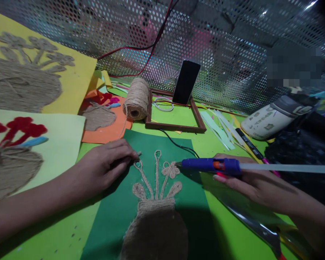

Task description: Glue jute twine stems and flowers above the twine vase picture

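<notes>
My right hand (249,180) grips a blue hot glue gun (206,165) with a long glue stick out of its back. The gun's nozzle points left, at the small twine flower (173,169) on the dark green sheet (113,177). Below that flower lies a vase shape (155,231) of jute twine with stems, loops and leaves. My left hand (112,162) rests at the sheet's upper left, fingers pinched together; a short end of jute twine (139,154) shows at the fingertips, beside the left stem's loop.
Behind the sheet are a twine spool (137,99), a brown frame (176,127) and a leaning phone (186,82). Twine pictures on yellow (81,76), pale green (63,141) and orange (105,136) sheets lie left. A bottle (268,121), a marker (249,144) and scissors (260,229) are right.
</notes>
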Motion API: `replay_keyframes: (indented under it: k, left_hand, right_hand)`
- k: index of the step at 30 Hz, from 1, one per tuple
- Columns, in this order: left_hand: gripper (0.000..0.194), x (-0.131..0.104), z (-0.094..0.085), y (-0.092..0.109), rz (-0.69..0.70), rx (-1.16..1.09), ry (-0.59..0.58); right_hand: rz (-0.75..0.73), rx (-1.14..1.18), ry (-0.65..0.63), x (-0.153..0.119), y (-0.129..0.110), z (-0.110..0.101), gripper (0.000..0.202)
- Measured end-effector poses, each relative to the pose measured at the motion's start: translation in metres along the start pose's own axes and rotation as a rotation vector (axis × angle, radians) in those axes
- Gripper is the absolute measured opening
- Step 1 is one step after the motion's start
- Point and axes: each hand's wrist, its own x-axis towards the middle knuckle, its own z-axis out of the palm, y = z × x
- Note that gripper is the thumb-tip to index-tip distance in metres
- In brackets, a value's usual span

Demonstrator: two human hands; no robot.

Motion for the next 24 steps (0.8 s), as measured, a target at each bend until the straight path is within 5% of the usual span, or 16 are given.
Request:
replay_keyframes:
  k: [24]
  left_hand:
    - [0.021, 0.0011, 0.0003, -0.0007, 0.010, -0.009, -0.010]
  right_hand:
    - [0.018, 0.036, -0.050, 0.0057, -0.0064, 0.0046, 0.026]
